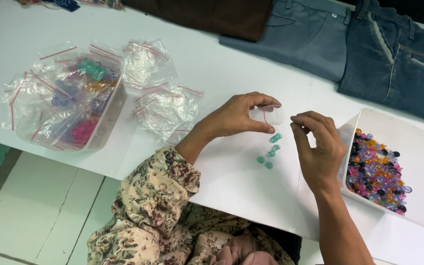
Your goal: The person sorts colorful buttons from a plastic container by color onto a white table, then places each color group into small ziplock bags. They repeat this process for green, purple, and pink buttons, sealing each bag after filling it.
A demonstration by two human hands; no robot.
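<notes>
Closest to me, my left hand [236, 118] holds a small clear zip bag [267, 114] just above the white bench [231, 176], thumb under and fingers [263, 99] over its mouth, pinching it. My right hand [320, 147] sits just beside it, wrist bent and knuckles up, fingertips drawn narrow together near the bag's edge (whether they grip a bead I cannot tell). Directly under the bag a few teal beads [271, 149] lie loose on the bench, so by my reckoning this bag is not yet filled and closed. To my right, near my right wrist, the white tub [418, 162] holds a heap of mixed beads [376, 172] in orange, pink, purple and black, which suggests plenty of sorting is left. Farther off on my left, some empty zip bags [165, 105] lie flat, and beyond them a clear box [104, 122] holds filled bags [82, 93] of green, blue, purple and pink beads, so a fair share looks done. At the far edge lie folded trousers [359, 39] in blue and brown.
</notes>
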